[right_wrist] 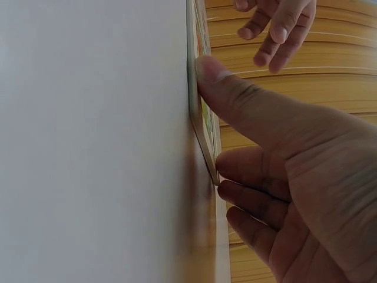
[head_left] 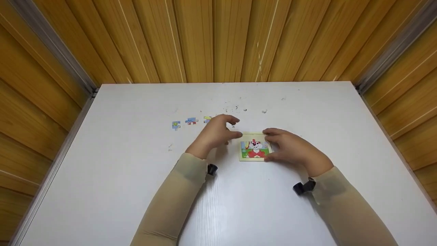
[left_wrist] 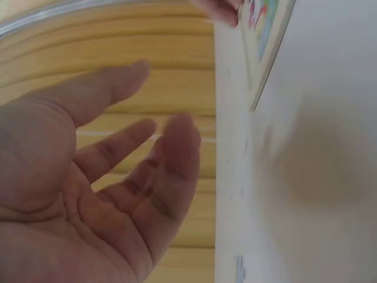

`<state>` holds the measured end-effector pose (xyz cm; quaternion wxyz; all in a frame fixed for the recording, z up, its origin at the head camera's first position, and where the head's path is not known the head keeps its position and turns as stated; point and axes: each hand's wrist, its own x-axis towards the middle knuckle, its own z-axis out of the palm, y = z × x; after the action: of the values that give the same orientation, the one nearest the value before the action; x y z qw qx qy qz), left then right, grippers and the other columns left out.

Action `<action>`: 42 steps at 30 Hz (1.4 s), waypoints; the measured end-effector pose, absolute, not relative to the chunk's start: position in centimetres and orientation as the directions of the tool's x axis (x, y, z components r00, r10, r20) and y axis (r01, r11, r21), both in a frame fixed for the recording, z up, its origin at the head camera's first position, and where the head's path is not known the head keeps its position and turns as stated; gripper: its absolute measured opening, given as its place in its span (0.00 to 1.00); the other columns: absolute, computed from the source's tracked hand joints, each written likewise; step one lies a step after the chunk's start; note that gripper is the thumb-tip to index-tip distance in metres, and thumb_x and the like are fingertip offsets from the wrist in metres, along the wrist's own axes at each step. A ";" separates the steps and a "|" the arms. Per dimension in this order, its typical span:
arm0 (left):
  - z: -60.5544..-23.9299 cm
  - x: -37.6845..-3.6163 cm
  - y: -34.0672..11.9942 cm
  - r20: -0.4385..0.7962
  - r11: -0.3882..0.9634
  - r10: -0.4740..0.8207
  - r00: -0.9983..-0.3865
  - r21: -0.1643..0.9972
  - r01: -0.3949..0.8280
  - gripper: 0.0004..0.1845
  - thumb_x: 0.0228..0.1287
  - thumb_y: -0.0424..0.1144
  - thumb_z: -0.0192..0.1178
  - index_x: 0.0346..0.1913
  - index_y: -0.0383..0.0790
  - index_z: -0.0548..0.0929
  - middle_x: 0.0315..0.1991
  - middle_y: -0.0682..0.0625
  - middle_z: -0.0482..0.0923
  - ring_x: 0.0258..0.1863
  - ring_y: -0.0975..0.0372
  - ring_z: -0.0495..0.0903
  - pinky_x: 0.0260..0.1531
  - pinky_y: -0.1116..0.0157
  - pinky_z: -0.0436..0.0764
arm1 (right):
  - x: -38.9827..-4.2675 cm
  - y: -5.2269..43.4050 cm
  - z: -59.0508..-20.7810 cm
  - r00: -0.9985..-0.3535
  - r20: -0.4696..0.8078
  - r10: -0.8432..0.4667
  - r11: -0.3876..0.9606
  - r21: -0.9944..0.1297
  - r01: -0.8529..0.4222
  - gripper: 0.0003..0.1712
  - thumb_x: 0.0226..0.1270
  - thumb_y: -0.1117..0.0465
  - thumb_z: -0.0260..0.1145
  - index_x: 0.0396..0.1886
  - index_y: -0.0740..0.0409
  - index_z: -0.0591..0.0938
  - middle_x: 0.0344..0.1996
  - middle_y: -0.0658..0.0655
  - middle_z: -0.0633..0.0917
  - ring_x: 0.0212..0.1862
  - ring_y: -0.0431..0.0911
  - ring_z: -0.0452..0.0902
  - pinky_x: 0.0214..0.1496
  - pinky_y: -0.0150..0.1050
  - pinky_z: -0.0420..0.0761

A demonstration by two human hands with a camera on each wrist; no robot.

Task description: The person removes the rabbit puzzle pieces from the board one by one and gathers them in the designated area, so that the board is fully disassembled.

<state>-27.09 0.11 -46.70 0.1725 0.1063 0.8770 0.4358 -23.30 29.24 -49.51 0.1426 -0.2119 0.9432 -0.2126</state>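
Right hand (head_left: 293, 148) gripping puzzle board (head_left: 254, 148) edge; left hand (head_left: 216, 131) slack-fingered just beside it.

Small framed puzzle (head_left: 254, 147) (rabbit picture), flat, mid-table

Both arms wear close-fitting long sleeves of a pale beige, slightly sheer fabric, reaching to the wrists and wrinkling softly along the forearms; the left hand (head_left: 215, 134) and right hand (head_left: 293, 149) are bare, without rings or gloves; at each wrist sits a small black camera mount, rounded on the left, chunkier and angled on the right.
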 end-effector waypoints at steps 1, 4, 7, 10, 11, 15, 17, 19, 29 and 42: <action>-46.9 -26.9 0.5 -0.230 0.595 0.362 -0.903 0.803 0.034 0.30 0.73 0.43 0.79 0.74 0.45 0.86 0.73 0.46 0.83 0.45 0.55 0.89 0.45 0.61 0.92 | -23.3 29.3 -49.5 -0.869 -0.181 -0.460 0.820 -0.462 -0.338 0.45 0.67 0.53 0.87 0.77 0.69 0.81 0.85 0.61 0.74 0.87 0.64 0.67 0.89 0.64 0.67; -47.5 -26.4 1.5 -0.273 0.609 0.403 -0.873 0.792 0.034 0.28 0.73 0.41 0.79 0.73 0.45 0.87 0.72 0.48 0.84 0.46 0.56 0.87 0.41 0.63 0.91 | -23.3 29.3 -49.5 -0.867 -0.181 -0.464 0.820 -0.459 -0.343 0.45 0.67 0.52 0.87 0.77 0.68 0.81 0.85 0.62 0.75 0.87 0.65 0.68 0.89 0.64 0.68; -48.0 -25.9 2.3 -0.283 0.638 0.401 -0.871 0.769 0.043 0.26 0.73 0.39 0.79 0.71 0.44 0.89 0.70 0.48 0.86 0.55 0.56 0.86 0.54 0.59 0.90 | -23.3 29.3 -49.5 -0.867 -0.183 -0.464 0.821 -0.456 -0.343 0.45 0.67 0.52 0.87 0.77 0.68 0.81 0.85 0.62 0.75 0.87 0.64 0.68 0.88 0.64 0.68; -48.5 -25.6 2.9 -0.273 0.671 0.388 -0.880 0.739 0.067 0.25 0.72 0.38 0.79 0.70 0.43 0.89 0.68 0.47 0.87 0.65 0.55 0.84 0.72 0.54 0.84 | -23.3 29.3 -49.5 -0.868 -0.181 -0.463 0.823 -0.450 -0.345 0.45 0.67 0.52 0.87 0.77 0.68 0.81 0.85 0.62 0.75 0.87 0.65 0.68 0.88 0.65 0.69; -48.6 -25.6 3.0 -0.267 0.683 0.387 -0.882 0.726 0.080 0.24 0.73 0.38 0.79 0.69 0.42 0.90 0.67 0.47 0.88 0.67 0.54 0.84 0.76 0.53 0.82 | -23.3 29.2 -49.5 -0.868 -0.180 -0.462 0.824 -0.449 -0.346 0.44 0.67 0.51 0.87 0.76 0.68 0.82 0.85 0.62 0.75 0.87 0.65 0.68 0.88 0.64 0.69; -49.1 -25.5 3.4 -0.255 0.720 0.383 -0.888 0.684 0.115 0.22 0.72 0.37 0.78 0.67 0.40 0.91 0.64 0.46 0.88 0.67 0.53 0.83 0.79 0.53 0.79 | -23.1 29.2 -49.4 -0.868 -0.166 -0.467 0.822 -0.444 -0.357 0.42 0.67 0.52 0.87 0.75 0.67 0.84 0.84 0.60 0.76 0.87 0.63 0.69 0.88 0.63 0.70; -49.2 -25.4 3.5 -0.255 0.731 0.376 -0.891 0.672 0.117 0.21 0.73 0.37 0.78 0.65 0.40 0.92 0.63 0.47 0.88 0.65 0.53 0.84 0.77 0.53 0.80 | -23.1 29.3 -49.4 -0.866 -0.155 -0.475 0.817 -0.442 -0.369 0.41 0.66 0.53 0.87 0.74 0.66 0.85 0.83 0.60 0.77 0.86 0.62 0.69 0.88 0.62 0.70; -49.3 -25.4 3.6 -0.258 0.736 0.365 -0.895 0.668 0.107 0.19 0.74 0.36 0.77 0.64 0.40 0.93 0.63 0.47 0.88 0.63 0.54 0.84 0.76 0.53 0.82 | -23.0 29.3 -49.4 -0.864 -0.146 -0.482 0.813 -0.442 -0.379 0.40 0.66 0.53 0.87 0.73 0.65 0.85 0.82 0.60 0.78 0.86 0.61 0.69 0.88 0.62 0.70; -49.2 -25.0 3.8 -0.209 0.770 0.348 -0.914 0.619 0.152 0.15 0.79 0.33 0.70 0.63 0.38 0.93 0.64 0.45 0.88 0.65 0.53 0.85 0.75 0.53 0.83 | -23.2 29.4 -49.5 -0.856 -0.134 -0.499 0.804 -0.439 -0.401 0.38 0.68 0.53 0.86 0.73 0.63 0.86 0.81 0.61 0.79 0.85 0.62 0.71 0.87 0.63 0.71; -49.5 -25.1 3.7 -0.205 0.750 0.373 -0.905 0.641 0.164 0.14 0.79 0.36 0.72 0.61 0.38 0.94 0.62 0.45 0.87 0.66 0.52 0.84 0.77 0.53 0.81 | -23.1 29.6 -49.8 -0.855 -0.126 -0.503 0.803 -0.435 -0.408 0.33 0.72 0.49 0.83 0.74 0.48 0.88 0.81 0.61 0.78 0.85 0.63 0.70 0.86 0.66 0.71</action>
<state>-25.05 3.69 -49.48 0.1624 0.1456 0.9212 0.3223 -23.11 29.56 -49.83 0.1183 -0.2418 0.9420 -0.2007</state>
